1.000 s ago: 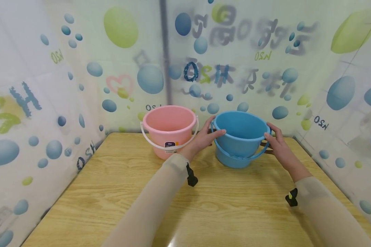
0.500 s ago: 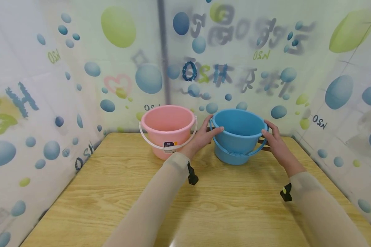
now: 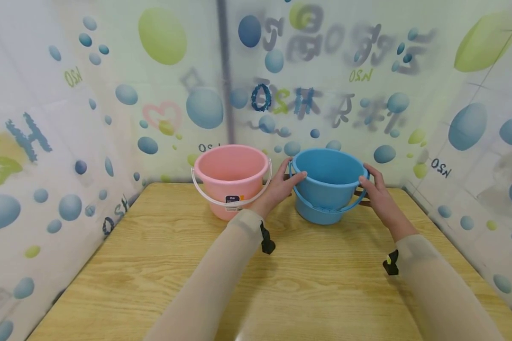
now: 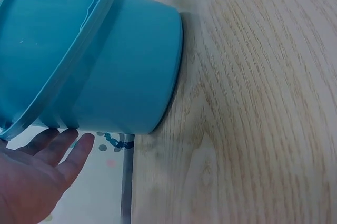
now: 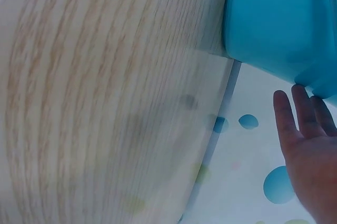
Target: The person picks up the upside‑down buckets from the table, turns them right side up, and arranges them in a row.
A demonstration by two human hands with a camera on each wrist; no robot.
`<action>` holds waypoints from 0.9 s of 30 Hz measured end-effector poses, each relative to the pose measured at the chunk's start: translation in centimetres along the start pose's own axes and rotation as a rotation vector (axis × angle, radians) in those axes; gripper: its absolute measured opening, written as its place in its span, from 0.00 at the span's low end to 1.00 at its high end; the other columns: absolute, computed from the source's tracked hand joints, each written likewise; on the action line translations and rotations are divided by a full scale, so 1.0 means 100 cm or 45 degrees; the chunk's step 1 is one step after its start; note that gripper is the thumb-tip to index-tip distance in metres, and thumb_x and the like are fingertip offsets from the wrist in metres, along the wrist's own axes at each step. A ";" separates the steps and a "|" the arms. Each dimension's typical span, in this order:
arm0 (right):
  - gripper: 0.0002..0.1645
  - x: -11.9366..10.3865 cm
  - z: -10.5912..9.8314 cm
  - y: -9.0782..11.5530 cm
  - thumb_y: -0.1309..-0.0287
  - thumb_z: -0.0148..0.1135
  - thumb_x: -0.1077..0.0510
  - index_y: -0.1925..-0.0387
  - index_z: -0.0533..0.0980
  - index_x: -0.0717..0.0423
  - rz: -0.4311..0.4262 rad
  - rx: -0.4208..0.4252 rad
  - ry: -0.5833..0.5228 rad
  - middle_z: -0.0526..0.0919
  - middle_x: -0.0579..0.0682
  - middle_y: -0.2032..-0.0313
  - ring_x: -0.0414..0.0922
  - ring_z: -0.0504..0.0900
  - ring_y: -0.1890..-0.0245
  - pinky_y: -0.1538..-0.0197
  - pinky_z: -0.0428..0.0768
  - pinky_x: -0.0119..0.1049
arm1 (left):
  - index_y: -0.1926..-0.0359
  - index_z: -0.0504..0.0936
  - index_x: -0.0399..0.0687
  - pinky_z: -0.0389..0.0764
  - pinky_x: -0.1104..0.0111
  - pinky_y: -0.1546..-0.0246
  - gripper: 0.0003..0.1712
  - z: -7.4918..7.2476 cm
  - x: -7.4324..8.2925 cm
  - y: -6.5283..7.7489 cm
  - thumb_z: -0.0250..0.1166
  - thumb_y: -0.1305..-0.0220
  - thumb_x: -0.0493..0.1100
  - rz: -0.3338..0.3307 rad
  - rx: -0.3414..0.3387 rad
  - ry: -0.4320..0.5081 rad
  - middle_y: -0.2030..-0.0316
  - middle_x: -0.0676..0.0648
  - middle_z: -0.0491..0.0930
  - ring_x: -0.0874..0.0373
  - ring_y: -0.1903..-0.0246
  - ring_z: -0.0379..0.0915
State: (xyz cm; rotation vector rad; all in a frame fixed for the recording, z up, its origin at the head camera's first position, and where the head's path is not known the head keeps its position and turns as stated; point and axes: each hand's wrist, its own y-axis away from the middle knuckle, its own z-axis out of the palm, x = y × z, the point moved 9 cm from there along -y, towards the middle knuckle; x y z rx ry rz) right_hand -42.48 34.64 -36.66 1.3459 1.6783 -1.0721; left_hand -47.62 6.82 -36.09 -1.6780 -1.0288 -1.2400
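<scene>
A blue bucket [image 3: 325, 192] stands upright toward the back right of the wooden table, its blue handle [image 3: 324, 208] hanging down in front. My left hand [image 3: 279, 188] holds its left rim, thumb laid over the front. On the right, my right hand [image 3: 377, 193] grips the rim with the thumb, fingers behind the side. In the left wrist view, fingertips of the left hand [image 4: 39, 174] touch the bucket wall [image 4: 126, 66]. The right wrist view has the right hand's fingers [image 5: 303, 110] against the bucket's side [image 5: 274, 23]. The bucket's inside bottom is hidden.
A pink bucket [image 3: 232, 187] with a white handle [image 3: 205, 195] and a label stands just left of my left hand. The wooden table [image 3: 324, 284] ends at a patterned wall sheet [image 3: 175, 156] behind, with more sheeting on both sides.
The blue bucket has shifted slightly back, away from me, and a little left, with both hands moving along on its rim. The pink bucket has stayed in place.
</scene>
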 end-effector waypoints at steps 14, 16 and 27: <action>0.48 -0.004 0.002 -0.004 0.14 0.39 0.33 0.10 0.30 0.36 -0.007 0.043 -0.002 0.43 0.70 0.13 0.80 0.59 0.20 0.27 0.63 0.84 | 0.11 0.45 0.79 0.78 0.38 0.28 0.54 -0.003 0.000 0.000 0.65 0.25 0.71 -0.012 0.048 0.020 0.17 0.36 0.65 0.38 0.21 0.67; 0.48 -0.005 0.002 -0.005 0.14 0.40 0.33 0.10 0.31 0.37 -0.011 0.059 -0.004 0.44 0.70 0.13 0.79 0.58 0.19 0.26 0.62 0.84 | 0.10 0.43 0.77 0.78 0.37 0.29 0.54 -0.003 -0.001 -0.001 0.64 0.24 0.70 -0.015 0.050 0.028 0.17 0.35 0.65 0.37 0.21 0.67; 0.45 -0.004 -0.016 0.012 0.12 0.41 0.39 0.09 0.37 0.45 -0.126 0.278 0.106 0.39 0.68 0.12 0.76 0.48 0.15 0.20 0.53 0.80 | 0.09 0.35 0.65 0.78 0.45 0.26 0.60 0.004 -0.008 0.008 0.60 0.23 0.74 -0.057 0.014 0.008 0.15 0.39 0.61 0.43 0.19 0.65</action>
